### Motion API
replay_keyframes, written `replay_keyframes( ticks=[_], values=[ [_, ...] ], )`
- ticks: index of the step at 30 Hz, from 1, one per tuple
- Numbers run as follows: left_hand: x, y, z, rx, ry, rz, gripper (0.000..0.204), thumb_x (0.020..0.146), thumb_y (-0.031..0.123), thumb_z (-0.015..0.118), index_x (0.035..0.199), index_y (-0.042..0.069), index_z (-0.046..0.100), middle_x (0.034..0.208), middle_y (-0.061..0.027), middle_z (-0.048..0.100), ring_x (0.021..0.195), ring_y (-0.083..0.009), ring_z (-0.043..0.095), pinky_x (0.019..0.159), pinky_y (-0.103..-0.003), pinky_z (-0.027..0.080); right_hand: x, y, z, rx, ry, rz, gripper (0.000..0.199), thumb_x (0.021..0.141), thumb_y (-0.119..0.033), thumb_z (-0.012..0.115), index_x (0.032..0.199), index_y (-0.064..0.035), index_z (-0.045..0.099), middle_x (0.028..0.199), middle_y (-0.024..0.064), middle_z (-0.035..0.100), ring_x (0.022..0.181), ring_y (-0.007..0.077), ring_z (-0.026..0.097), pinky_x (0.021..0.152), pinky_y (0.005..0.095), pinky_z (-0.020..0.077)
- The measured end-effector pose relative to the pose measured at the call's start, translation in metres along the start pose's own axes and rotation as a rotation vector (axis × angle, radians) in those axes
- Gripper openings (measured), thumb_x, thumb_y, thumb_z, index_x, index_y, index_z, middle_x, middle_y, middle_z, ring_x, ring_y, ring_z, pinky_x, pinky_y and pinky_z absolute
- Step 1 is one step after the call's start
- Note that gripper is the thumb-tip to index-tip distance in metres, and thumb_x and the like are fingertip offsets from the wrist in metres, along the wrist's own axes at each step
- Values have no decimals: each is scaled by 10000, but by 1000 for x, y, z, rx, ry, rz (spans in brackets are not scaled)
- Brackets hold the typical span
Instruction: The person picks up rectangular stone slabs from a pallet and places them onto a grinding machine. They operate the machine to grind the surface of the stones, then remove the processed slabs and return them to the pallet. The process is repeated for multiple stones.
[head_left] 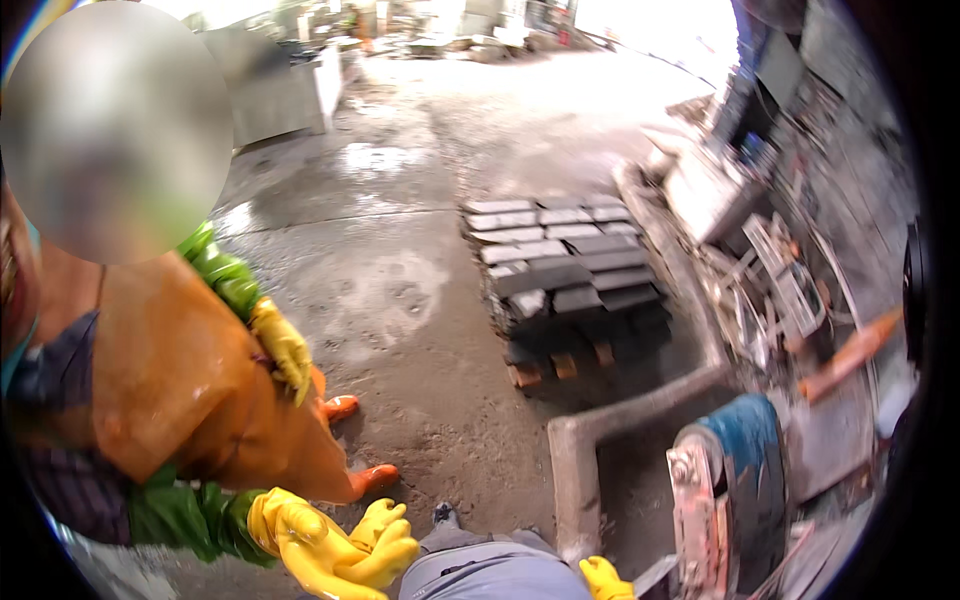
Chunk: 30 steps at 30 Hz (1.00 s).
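At the lower edge, right of my grey-clad body (485,575), my right hand (605,580) shows in a yellow glove. The frame cuts most of it off, so its grip is hidden. A flat grey piece (655,577) lies close beside it; whether they touch is unclear. On the left, a co-worker's gloved hand (300,535) reaches toward my body from a green sleeve. Yellow glove fingers (378,522) overlap that hand; they may belong to my left hand, but I cannot tell. The co-worker's other yellow-gloved hand (285,345) hangs beside an orange apron (180,370).
Dark and grey blocks (580,255) stand stacked in rows ahead. A low concrete curb (640,400) runs beside them. A blue-topped machine (740,450) stands close on my right, with scrap metal (785,275) behind it. The concrete floor (390,300) has wet patches.
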<state>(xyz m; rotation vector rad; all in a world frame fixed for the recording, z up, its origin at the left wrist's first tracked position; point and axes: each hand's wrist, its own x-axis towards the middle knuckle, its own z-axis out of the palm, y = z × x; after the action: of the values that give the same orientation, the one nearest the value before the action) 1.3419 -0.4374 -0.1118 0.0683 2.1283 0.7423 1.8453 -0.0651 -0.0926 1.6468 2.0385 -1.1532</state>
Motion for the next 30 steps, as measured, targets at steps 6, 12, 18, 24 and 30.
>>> replay_keyframes(
  ticks=[6,12,18,24,30],
  values=[
    [-20,-72,23,82,-169,-245,617,931,518,735,1283,12,732,1181,-199,766,1121,-326,720,994,-420,531,-35,-27,3,291,96,196,630,934,-297,812,1428,16,580,1325,182,686,1225,260,641,1079,401,496],
    [-39,-80,21,177,-203,-324,639,903,451,783,1309,-35,699,1216,-225,750,1144,-328,725,980,-425,556,-78,-112,-21,234,102,147,680,943,-423,763,1459,-17,587,1363,206,685,1277,291,644,1097,407,488],
    [-28,18,4,36,-182,-202,632,926,404,771,1362,-39,656,1277,-219,722,1163,-310,702,1013,-415,535,-105,-116,-10,182,53,160,686,943,-474,727,1462,-43,597,1369,200,696,1291,315,651,1107,404,484],
    [8,36,-4,-104,-105,-43,572,938,357,769,1350,-24,662,1309,-185,712,1215,-285,670,1049,-410,512,-103,-104,-4,145,-10,204,710,943,-466,741,1464,-11,582,1378,212,688,1298,297,650,1117,397,480],
    [7,23,-6,-39,-85,-35,529,944,426,761,1275,16,708,1145,-120,740,1044,-238,682,895,-392,532,-108,-122,-12,168,17,225,718,945,-474,729,1454,10,584,1377,219,687,1305,301,647,1120,394,473]
  ],
)
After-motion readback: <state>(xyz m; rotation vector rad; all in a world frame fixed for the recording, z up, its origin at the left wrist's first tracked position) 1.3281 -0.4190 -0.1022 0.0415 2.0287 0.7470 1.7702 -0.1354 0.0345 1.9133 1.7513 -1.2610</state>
